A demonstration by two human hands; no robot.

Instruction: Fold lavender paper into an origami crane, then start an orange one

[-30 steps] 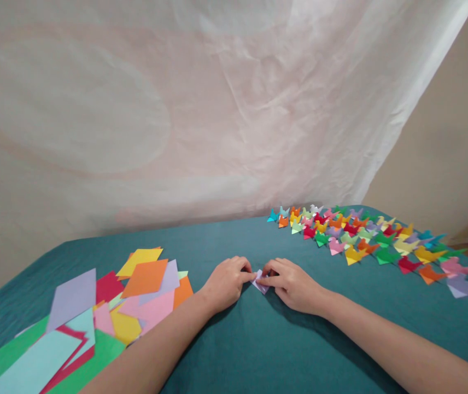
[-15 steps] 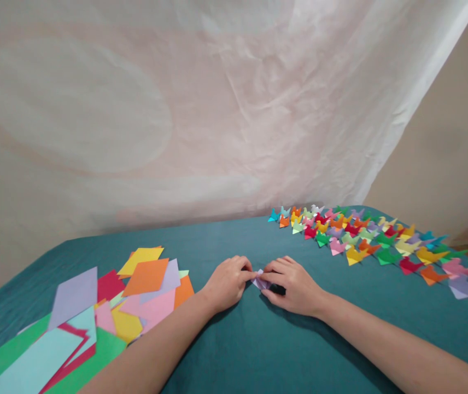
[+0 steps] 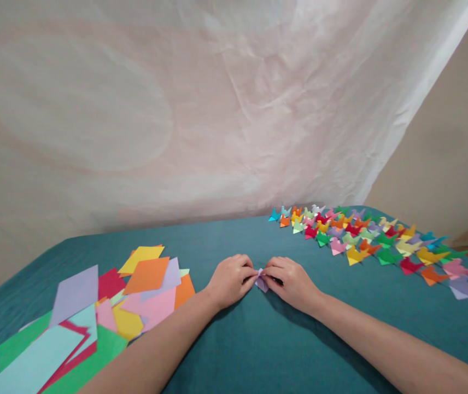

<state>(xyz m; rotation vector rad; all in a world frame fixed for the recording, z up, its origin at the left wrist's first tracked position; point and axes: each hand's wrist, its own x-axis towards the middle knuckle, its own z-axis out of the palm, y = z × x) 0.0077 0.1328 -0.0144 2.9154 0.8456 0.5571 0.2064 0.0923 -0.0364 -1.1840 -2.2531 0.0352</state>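
Note:
A small folded piece of lilac paper is held between my two hands, just above or on the cloth near the middle of the table. My left hand pinches its left edge between thumb and fingers. From the other side my right hand grips it with thumb and forefinger. Part of the paper is covered by the fingertips, so its exact folded shape is hard to make out.
On the left lies a loose pile of coloured paper sheets, with an orange sheet and a light blue one. Rows of folded paper birds stand at the right. A dark green cloth covers the table; a pale curtain hangs behind.
My right thumb has moved up toward the forefinger, closing its pinch on the lilac paper. More of the paper's lower part shows below the fingers. The hands stay in nearly the same place.

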